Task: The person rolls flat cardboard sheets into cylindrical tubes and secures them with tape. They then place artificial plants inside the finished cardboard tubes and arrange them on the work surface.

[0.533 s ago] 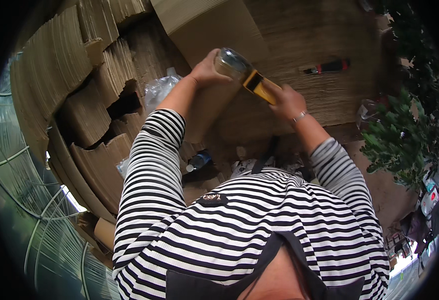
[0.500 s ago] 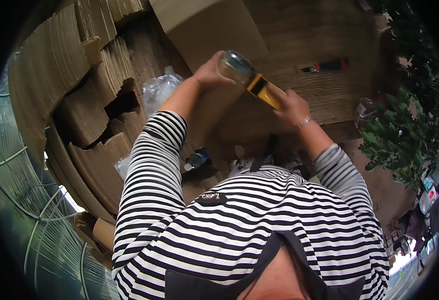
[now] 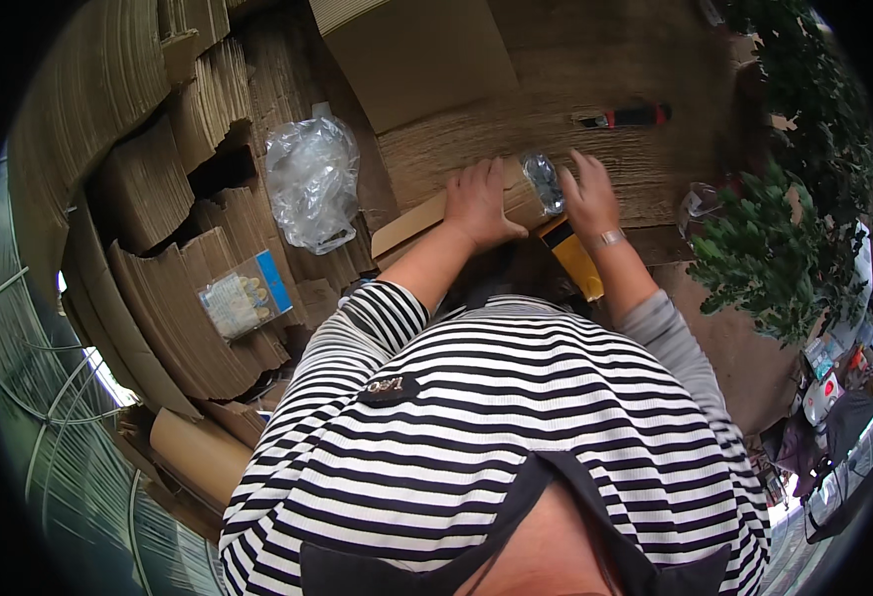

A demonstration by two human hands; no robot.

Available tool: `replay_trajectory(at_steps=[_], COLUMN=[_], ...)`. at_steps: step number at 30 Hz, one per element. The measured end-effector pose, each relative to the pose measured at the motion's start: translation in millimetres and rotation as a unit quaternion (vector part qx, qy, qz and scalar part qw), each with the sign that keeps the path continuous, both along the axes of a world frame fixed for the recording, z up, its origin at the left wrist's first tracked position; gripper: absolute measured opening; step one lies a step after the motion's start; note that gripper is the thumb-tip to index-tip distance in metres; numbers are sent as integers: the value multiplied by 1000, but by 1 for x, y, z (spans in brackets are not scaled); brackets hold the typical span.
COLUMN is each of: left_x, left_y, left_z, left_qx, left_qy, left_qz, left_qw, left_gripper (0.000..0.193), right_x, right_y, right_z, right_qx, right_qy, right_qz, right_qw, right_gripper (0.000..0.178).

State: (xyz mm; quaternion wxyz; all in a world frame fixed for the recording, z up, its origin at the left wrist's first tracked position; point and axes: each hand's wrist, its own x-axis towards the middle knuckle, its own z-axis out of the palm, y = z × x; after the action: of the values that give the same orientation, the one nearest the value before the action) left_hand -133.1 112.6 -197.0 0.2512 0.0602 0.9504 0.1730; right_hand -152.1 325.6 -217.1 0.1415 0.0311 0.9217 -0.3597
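Observation:
My left hand (image 3: 478, 207) lies over a narrow brown cardboard piece (image 3: 411, 230), fingers stretched toward the far side and thumb spread along the near edge. Just right of it is a roll of clear tape (image 3: 541, 183) in a tape dispenser with a yellow handle (image 3: 577, 263). The dispenser leans with its handle toward my body. Beside the roll is my right hand (image 3: 592, 197), fingers pointing away from me and thumb apart; its palm side is partly hidden. The handle sits below that palm, not wrapped by the fingers.
A red and black utility knife (image 3: 633, 117) lies on the cardboard-covered surface beyond my right hand. Crumpled clear plastic (image 3: 314, 181) and a blue-edged packet (image 3: 247, 295) rest on stacked cardboard (image 3: 148, 194) at left. Green leafy branches (image 3: 754, 263) reach in from the right.
The tape dispenser has come down nearer my body, its handle out of my right hand's grasp. My left hand has moved right and nearer, from the tape roll onto the cardboard.

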Motion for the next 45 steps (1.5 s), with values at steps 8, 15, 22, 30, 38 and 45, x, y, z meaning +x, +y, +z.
replay_trajectory(at_steps=[8, 15, 22, 30, 38, 45], left_x=[28, 33, 17, 7, -34, -41], left_y=[1, 4, 3, 37, 12, 1], left_z=[-10, -12, -4, 10, -3, -21], left_qx=[39, 46, 16, -56, 19, 81], left_qy=[84, 122, 20, 0, -117, -111], left_qz=[28, 15, 15, -13, 16, 13], left_qw=[995, 991, 1000, 998, 993, 990], left_gripper=[118, 118, 118, 130, 131, 126], right_x=[-41, -44, 3, 109, 161, 141], right_y=[-52, -28, 21, 52, 117, 93], right_z=[-17, -48, -28, 46, 99, 56], right_qx=[98, 84, 4, 155, 61, 99], right_qy=[-109, -83, -54, -249, -134, -174], right_qz=[57, 99, 25, 144, 136, 142], right_qw=[988, 988, 998, 945, 980, 969], right_gripper=[43, 44, 55, 95, 82, 79])
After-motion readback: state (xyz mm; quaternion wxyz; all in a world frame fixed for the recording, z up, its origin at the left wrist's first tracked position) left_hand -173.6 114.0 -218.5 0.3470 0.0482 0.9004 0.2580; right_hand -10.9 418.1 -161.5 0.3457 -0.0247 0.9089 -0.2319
